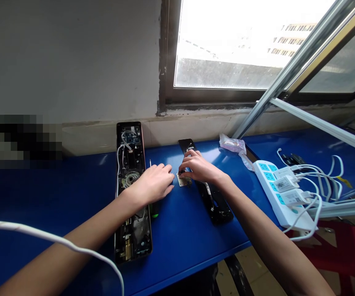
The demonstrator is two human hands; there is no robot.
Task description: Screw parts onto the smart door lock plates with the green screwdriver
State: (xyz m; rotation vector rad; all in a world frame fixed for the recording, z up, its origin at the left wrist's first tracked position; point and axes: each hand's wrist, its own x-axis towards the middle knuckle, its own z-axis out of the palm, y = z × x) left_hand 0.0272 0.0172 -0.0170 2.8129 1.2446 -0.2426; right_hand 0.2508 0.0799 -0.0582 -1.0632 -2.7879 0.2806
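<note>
An opened black door-lock housing [133,162] lies lengthwise on the blue table, its circuit board, wires and round metal part exposed. My left hand [153,181] reaches across its right edge with the fingers curled; whatever they hold is hidden. A small metal plate [183,181] rests on the table just right of those fingertips. Over this plate my right hand [200,166] is closed, its fingertips pinched at a small dark bit I cannot make out. Beneath the right wrist lies a long black lock panel [216,205] with a white cable. A screwdriver [155,215] with some green is partly hidden under my left hand.
A white power strip [271,193] with several plugged adapters and cables stands at the right. Behind it is a crumpled plastic packet [233,144]. A metal frame bar [288,70] slants across the right side. A white cable [57,240] hangs over my left forearm.
</note>
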